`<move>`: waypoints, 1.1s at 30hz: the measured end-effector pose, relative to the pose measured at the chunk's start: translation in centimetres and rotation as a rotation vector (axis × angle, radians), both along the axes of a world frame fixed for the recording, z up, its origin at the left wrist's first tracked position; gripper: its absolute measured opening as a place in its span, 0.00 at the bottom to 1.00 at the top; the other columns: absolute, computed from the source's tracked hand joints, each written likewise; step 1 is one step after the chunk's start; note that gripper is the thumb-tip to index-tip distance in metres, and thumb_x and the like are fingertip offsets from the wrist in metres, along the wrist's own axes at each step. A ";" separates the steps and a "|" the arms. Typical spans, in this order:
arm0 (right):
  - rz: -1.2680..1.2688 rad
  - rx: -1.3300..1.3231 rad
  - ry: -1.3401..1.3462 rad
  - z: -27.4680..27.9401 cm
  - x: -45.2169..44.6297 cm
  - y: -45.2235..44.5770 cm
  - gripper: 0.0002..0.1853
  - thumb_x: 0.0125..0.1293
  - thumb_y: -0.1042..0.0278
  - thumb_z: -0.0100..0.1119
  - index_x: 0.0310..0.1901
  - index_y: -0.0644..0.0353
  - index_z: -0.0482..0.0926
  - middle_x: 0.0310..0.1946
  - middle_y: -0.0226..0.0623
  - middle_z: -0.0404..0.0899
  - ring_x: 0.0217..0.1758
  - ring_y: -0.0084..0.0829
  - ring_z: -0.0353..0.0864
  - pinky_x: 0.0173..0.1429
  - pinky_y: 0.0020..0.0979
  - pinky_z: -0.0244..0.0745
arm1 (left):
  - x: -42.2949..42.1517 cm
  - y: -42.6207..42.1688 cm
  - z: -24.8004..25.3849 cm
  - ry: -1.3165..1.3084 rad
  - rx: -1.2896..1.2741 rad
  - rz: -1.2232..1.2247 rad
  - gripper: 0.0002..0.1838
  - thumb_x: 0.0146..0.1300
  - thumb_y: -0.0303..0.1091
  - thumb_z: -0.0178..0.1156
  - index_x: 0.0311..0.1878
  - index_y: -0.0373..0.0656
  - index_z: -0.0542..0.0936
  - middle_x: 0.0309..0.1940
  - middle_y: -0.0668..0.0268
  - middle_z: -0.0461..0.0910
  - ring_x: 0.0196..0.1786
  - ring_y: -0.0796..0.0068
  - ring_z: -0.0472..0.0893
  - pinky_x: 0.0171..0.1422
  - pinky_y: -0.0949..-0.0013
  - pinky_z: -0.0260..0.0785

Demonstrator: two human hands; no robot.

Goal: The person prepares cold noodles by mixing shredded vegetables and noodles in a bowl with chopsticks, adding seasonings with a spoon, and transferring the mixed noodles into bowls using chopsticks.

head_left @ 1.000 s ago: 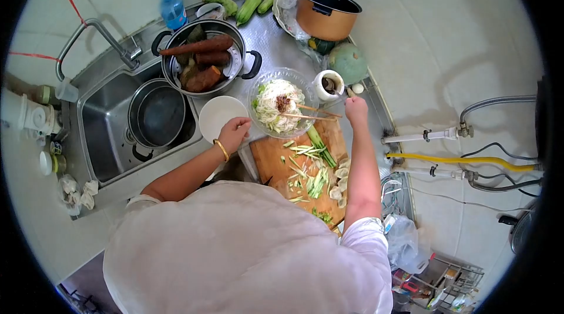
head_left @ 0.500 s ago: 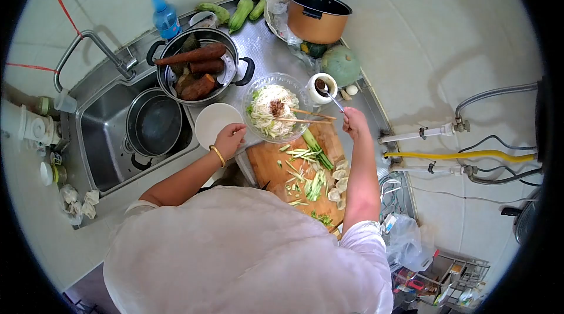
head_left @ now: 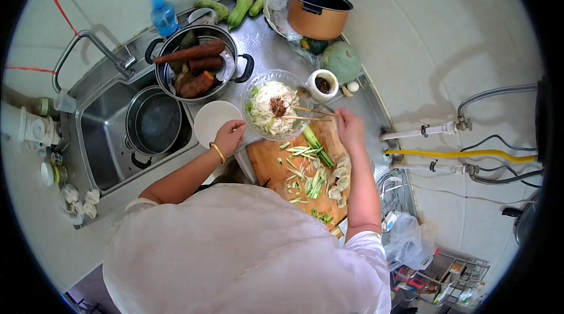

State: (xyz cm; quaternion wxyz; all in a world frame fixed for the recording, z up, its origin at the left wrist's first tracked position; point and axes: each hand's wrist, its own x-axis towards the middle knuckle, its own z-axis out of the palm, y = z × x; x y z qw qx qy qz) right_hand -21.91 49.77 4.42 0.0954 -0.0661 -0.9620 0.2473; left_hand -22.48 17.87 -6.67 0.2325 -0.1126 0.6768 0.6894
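Note:
My right hand [head_left: 350,129], slightly blurred, grips the handle of a spoon [head_left: 311,95], whose bowl end is between the jar and the glass bowl. The small white jar [head_left: 331,95] stands uncovered, with dark sauce inside. In the clear glass bowl [head_left: 251,86] are pale shredded strips, green pieces and a heap of reddish-brown sauce [head_left: 278,106]. A pair of wooden chopsticks [head_left: 314,118] leans over the bowl's right rim. My left hand [head_left: 229,135], fingers curled together, is at the edge of a white plate [head_left: 205,120]; nothing shows in it.
A wooden cutting board [head_left: 267,161] carries cut green strips and dumpling-like pieces. To the left, a steamer pot [head_left: 234,49] holds carrots and other roots, beside a sink [head_left: 94,138] with a pot [head_left: 154,123] in it. Behind are a copper-coloured pot [head_left: 317,20] and a pale green melon [head_left: 341,61].
My right hand has drawn the spoon out of the white jar and brought it down and left towards the glass bowl. My left hand has hardly moved.

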 end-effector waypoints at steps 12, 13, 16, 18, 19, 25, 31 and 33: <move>-0.231 0.355 -0.154 -2.7 -5.7 2.6 0.10 0.58 0.60 0.50 0.32 0.57 0.76 0.27 0.46 0.77 0.33 0.46 0.77 0.36 0.42 0.71 | -0.1 -0.1 -0.2 -0.019 0.009 0.003 0.13 0.62 0.35 0.51 0.48 0.42 0.73 0.28 0.73 0.72 0.26 0.85 0.70 0.26 0.81 0.64; -0.231 0.320 -0.155 -3.1 -5.9 2.7 0.10 0.58 0.60 0.50 0.32 0.57 0.76 0.26 0.46 0.77 0.33 0.45 0.78 0.36 0.41 0.71 | -0.1 -0.1 -0.1 -0.028 0.009 0.005 0.13 0.62 0.35 0.51 0.48 0.42 0.73 0.28 0.73 0.72 0.26 0.84 0.71 0.26 0.81 0.64; -0.141 -0.100 -0.159 -6.6 -6.7 5.9 0.09 0.57 0.63 0.51 0.31 0.59 0.76 0.17 0.41 0.74 0.21 0.37 0.76 0.25 0.36 0.69 | -0.1 -0.1 0.1 -0.034 0.008 0.012 0.13 0.62 0.35 0.51 0.48 0.42 0.73 0.29 0.73 0.72 0.26 0.84 0.71 0.26 0.81 0.64; -0.300 -0.551 -0.370 -6.2 -6.4 6.7 0.09 0.58 0.64 0.51 0.30 0.60 0.75 0.13 0.34 0.68 0.14 0.29 0.68 0.19 0.30 0.61 | -0.1 0.0 0.0 -0.028 0.010 0.012 0.13 0.62 0.35 0.51 0.48 0.42 0.73 0.29 0.73 0.72 0.26 0.84 0.71 0.26 0.81 0.64; -0.378 -0.778 -0.472 -5.7 -6.3 6.8 0.09 0.59 0.64 0.51 0.29 0.60 0.75 0.10 0.31 0.65 0.11 0.25 0.64 0.16 0.27 0.58 | -0.1 0.0 0.0 -0.024 0.011 0.011 0.13 0.62 0.35 0.51 0.48 0.42 0.73 0.29 0.72 0.72 0.26 0.84 0.70 0.26 0.81 0.64; -0.389 -1.039 -0.419 -5.9 -4.3 7.1 0.10 0.63 0.63 0.48 0.31 0.60 0.71 0.09 0.23 0.56 0.08 0.18 0.50 0.14 0.21 0.46 | -0.2 -0.1 0.1 -0.030 0.005 -0.002 0.13 0.62 0.35 0.52 0.48 0.42 0.73 0.27 0.72 0.71 0.25 0.84 0.70 0.25 0.80 0.63; -0.320 -1.024 -0.354 -4.3 -2.3 5.9 0.10 0.63 0.65 0.49 0.30 0.62 0.74 0.11 0.25 0.61 0.09 0.17 0.55 0.15 0.20 0.47 | -0.2 -0.1 -0.3 0.003 0.039 0.012 0.13 0.60 0.35 0.53 0.46 0.41 0.74 0.29 0.71 0.72 0.22 0.84 0.69 0.24 0.81 0.63; -0.260 -0.968 -0.358 -3.2 -1.7 4.6 0.10 0.62 0.65 0.49 0.30 0.63 0.74 0.12 0.28 0.65 0.11 0.20 0.60 0.17 0.23 0.52 | -0.4 0.0 0.0 0.008 -0.004 0.000 0.12 0.61 0.34 0.52 0.46 0.41 0.74 0.26 0.72 0.70 0.23 0.84 0.68 0.24 0.81 0.62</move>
